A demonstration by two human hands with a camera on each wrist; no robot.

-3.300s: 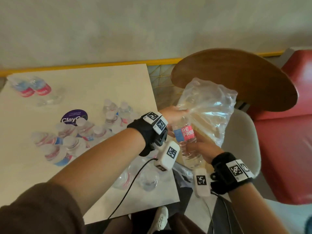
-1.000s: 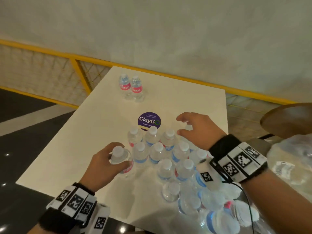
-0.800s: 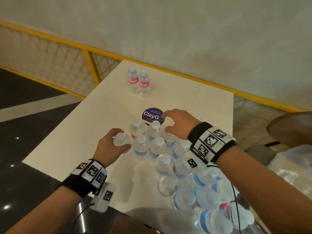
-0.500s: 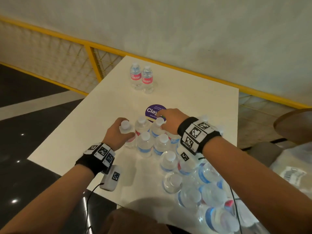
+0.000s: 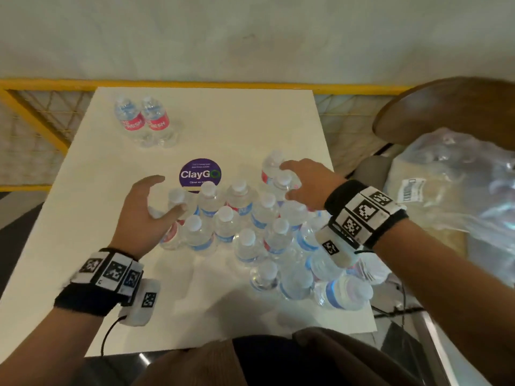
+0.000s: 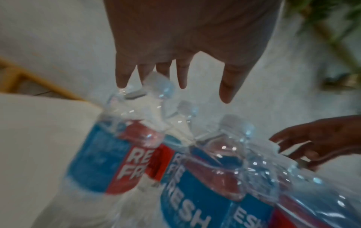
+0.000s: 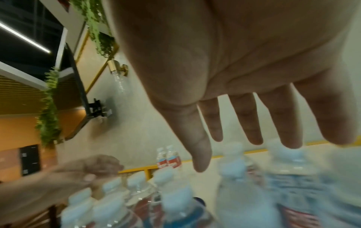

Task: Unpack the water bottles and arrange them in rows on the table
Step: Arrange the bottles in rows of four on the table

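Several small clear water bottles (image 5: 237, 218) with blue and red labels stand bunched together in the middle of the white table (image 5: 237, 121). A few more lie on their sides at the near right (image 5: 342, 291). Two bottles (image 5: 145, 121) stand side by side at the far left. My left hand (image 5: 164, 195) hovers over the leftmost bottles with fingers spread and straight (image 6: 203, 92), gripping nothing. My right hand (image 5: 289, 179) is spread above the caps at the far right of the bunch (image 7: 210, 154), also holding nothing.
A purple round sticker (image 5: 200, 174) lies on the table beyond the bunch. The crumpled plastic wrap (image 5: 451, 174) sits on a seat to the right, under a round wooden tabletop (image 5: 451, 107). A yellow railing (image 5: 195, 83) runs behind the table.
My left hand has let go of the bottle it gripped at the left of the bunch and now stands spread. My right hand has moved right, to the far right bottles.
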